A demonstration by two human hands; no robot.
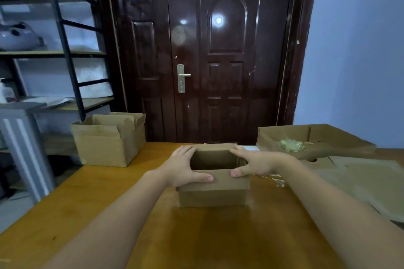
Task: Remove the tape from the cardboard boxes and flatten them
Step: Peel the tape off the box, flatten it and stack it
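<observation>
Left grip [182, 167] and right grip [254, 162] each clasped on opposite side rims of small open-topped brown cardboard box [213, 190], thumbs laid on near wall, fingers curled over far edges; hold judged as bracing for squeeze toward flattening. Box stood upright mid orange-brown wooden table [87, 203], interior empty, flaps not raised, no tape discernible. Larger open brown carton [105, 144] left at table's far-left corner; flattened cardboard sheets [358, 183] piled at right

bg: dark glossy door [218, 54] | blue wall [354, 50] rt | metal shelf rack [65, 50] lft | wood table [87, 199]
</observation>
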